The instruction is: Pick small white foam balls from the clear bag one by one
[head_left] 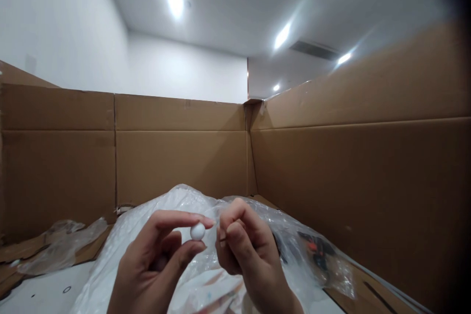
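Between the thumb and index finger of my left hand (152,260) is a small white ball (197,231), pinched at its top and bottom. Its other fingers are curled into the palm. My right hand (252,250) is closed just to the right of the ball, thumb pressed against the bent index finger. A short, thin, dark stub (222,239) pokes out from the right fingertips toward the ball, apart from it. What kind of thing it is cannot be made out. Both hands are raised above a heap of clear plastic wrap (184,201).
Tall cardboard walls (180,157) enclose the space ahead and to the right. Beneath the plastic on the right lies a dark and orange object (314,250). A loose plastic bag (69,243) rests at the left, beside a white panel (47,284) with a small round hole.
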Available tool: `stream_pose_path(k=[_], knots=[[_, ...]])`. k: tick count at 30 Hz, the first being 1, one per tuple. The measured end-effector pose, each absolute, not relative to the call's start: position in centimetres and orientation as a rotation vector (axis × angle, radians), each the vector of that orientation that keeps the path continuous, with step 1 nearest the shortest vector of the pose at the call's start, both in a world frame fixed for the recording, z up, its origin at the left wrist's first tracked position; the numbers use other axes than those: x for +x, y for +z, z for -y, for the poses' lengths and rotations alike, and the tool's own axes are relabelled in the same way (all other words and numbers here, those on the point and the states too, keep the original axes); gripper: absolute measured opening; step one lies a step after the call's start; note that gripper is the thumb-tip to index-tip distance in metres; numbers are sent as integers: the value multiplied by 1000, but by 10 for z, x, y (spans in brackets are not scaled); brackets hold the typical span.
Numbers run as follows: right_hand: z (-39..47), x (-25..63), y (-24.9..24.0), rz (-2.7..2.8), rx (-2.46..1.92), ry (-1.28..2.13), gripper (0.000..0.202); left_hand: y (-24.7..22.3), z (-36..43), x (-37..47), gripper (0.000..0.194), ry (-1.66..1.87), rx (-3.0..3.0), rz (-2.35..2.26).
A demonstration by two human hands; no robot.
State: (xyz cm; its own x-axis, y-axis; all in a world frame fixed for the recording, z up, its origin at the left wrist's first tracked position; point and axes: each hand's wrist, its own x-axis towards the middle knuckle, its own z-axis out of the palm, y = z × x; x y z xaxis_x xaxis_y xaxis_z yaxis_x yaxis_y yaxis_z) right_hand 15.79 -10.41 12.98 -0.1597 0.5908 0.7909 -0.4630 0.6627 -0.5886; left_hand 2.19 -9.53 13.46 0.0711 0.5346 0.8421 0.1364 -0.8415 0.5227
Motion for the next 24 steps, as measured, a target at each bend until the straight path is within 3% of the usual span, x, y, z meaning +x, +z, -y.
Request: stream_pose_path(k=[24], knots=[[100,152,127,1474,-289,865,16,124,89,21,17,1981,2155,-797]])
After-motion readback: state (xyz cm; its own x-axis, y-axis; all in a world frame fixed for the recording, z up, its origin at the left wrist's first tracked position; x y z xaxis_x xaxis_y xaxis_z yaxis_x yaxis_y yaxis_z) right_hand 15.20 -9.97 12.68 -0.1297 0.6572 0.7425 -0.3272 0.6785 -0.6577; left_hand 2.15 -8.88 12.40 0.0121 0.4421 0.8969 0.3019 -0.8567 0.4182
